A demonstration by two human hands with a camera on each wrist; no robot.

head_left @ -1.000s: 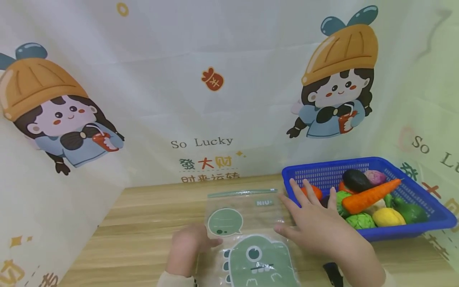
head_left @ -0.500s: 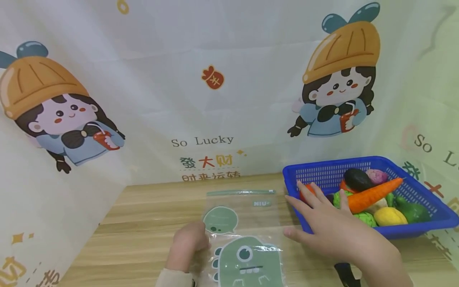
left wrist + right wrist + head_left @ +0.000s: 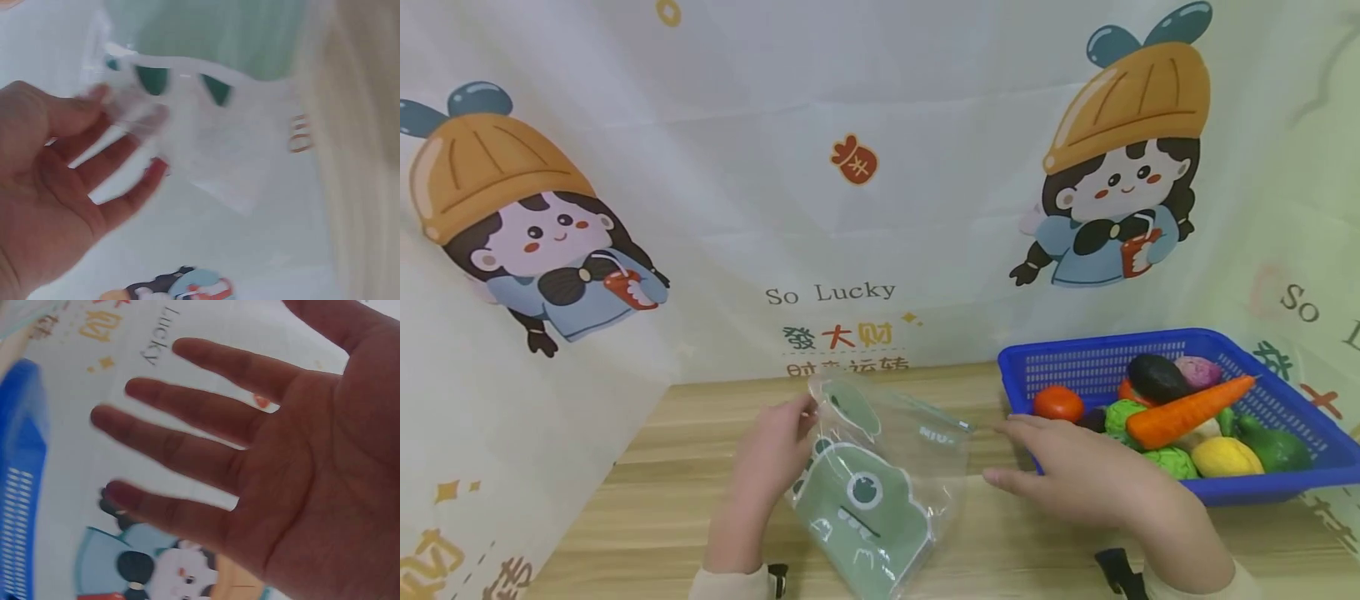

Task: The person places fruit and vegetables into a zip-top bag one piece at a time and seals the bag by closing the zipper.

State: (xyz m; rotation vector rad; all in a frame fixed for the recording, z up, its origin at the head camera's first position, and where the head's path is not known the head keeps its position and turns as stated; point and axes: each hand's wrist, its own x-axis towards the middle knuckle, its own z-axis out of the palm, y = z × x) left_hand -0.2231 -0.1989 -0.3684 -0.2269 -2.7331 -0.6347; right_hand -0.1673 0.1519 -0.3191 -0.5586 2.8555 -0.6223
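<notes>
A clear zip bag (image 3: 865, 508) printed with a green dinosaur is lifted at its left side and tilted over the table. My left hand (image 3: 775, 446) pinches its left edge. In the left wrist view, thumb and index finger meet on the clear plastic (image 3: 225, 144), while the other fingers are loosely bent. My right hand (image 3: 1075, 467) hovers between the bag and the blue basket, holding nothing. Its fingers are straight and spread in the right wrist view, the palm (image 3: 312, 481) bare. The bag's green zip strip (image 3: 925, 407) runs along its top right.
On the right stands the blue basket (image 3: 1247, 493), holding a carrot (image 3: 1187, 412), a tomato (image 3: 1058, 403), a lemon (image 3: 1225, 457) and several other vegetables. Behind the wooden table (image 3: 662, 492) hangs a printed cloth (image 3: 925, 208), which also closes off both sides.
My left hand has taken hold of the bag's left edge and raised it, so the bag now slants and buckles. The right hand's fingers have drawn back from over the basket.
</notes>
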